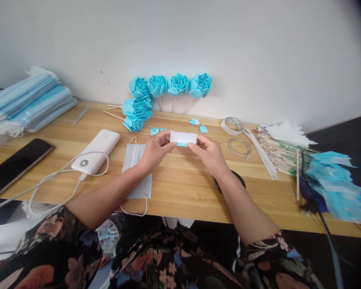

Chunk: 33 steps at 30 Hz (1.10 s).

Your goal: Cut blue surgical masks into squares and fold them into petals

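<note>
Both hands up over the middle of the worktop [183,188], facing each other, one small piece of material between them.

Piece: a short strip [183,137], white over most of its face, blue along the lower edge. Held out level, just nearer the wearer than some loose blue scraps [194,121].

Left hand [156,150]: grip closed to a pinch on the strip's left end, thumb at the lower corner, fingers behind. Right hand [209,152]: same pinch on the right end, thumb low.

Under the left forearm, partly covered: a pale blue face mask [141,184], loops at either end. Beyond the hands, blue flowers [179,84] on thin sticks; four lean in a row against the wall [258,60], more lie clustered at their left.

Left side: white power bank [98,148] with cable plugged in, dark phone [18,166], thick stack of masks [33,100].

Right side: tape roll [227,129], a thinner ring [230,147] near it, white strips [261,154], bundled sticks [279,154], blue sheets [337,172] at the edge. A black round object [242,176], mostly hidden by the right forearm; cannot tell what.
</note>
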### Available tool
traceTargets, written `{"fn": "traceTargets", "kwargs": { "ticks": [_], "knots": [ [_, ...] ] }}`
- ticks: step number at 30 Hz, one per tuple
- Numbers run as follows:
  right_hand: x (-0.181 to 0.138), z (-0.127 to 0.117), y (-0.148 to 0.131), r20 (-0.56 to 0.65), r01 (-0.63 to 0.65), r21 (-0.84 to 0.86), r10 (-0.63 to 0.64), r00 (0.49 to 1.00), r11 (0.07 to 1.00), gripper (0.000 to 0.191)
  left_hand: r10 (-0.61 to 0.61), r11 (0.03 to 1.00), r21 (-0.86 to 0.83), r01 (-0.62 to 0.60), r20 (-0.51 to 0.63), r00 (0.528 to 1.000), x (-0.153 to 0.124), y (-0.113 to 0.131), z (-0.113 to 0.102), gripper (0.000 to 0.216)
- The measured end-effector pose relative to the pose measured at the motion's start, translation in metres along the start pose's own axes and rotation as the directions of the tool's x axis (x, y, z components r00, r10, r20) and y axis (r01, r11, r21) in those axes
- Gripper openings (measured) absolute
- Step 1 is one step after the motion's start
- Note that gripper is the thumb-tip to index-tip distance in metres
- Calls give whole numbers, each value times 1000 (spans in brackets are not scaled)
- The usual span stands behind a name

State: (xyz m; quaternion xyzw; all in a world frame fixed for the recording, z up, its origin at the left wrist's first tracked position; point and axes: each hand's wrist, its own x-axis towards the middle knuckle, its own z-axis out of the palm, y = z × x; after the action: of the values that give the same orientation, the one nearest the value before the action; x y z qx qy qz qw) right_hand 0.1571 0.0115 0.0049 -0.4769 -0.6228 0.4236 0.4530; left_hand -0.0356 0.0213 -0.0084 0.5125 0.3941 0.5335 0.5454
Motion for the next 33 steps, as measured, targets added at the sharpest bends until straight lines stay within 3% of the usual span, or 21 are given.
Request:
{"fn": "traceTargets", "kwargs": {
  "ticks": [4, 10, 14, 18, 22, 25, 33],
  "knots": [
    [0, -1, 1, -12, -29, -32, 28, 1000, 999, 17, 13, 1000, -16, -13, -36, 999, 0, 0, -1, 43],
    [-2, 2, 3, 68, -77, -27, 79, 995, 997, 21, 76, 995, -69, -77, -29, 997, -3, 9, -1, 48],
    [-2, 4, 1, 13, -19, 19, 19, 1000, 1000, 28, -7, 991, -129, 19, 90, 996, -5, 11, 2, 55],
    [-3, 6, -1, -22, 19, 6, -19, 1000, 1000, 24, -110, 993, -6, 115, 243, 964, -8, 10, 3, 42],
    [-4, 10, -1, 29, 26, 34, -27, 999, 999, 34, -138, 984, 135, 118, 150, 979, -9, 7, 2, 39],
    [-5, 11, 0, 45, 18, 17, -19, 999, 1000, 39, -139, 981, 150, 125, 85, 987, -8, 4, 0, 39],
    [-5, 8, -3, 100, 30, 52, -35, 994, 998, 40, -114, 976, 191, 102, 52, 992, -9, 4, 0, 40]
  ]
}}
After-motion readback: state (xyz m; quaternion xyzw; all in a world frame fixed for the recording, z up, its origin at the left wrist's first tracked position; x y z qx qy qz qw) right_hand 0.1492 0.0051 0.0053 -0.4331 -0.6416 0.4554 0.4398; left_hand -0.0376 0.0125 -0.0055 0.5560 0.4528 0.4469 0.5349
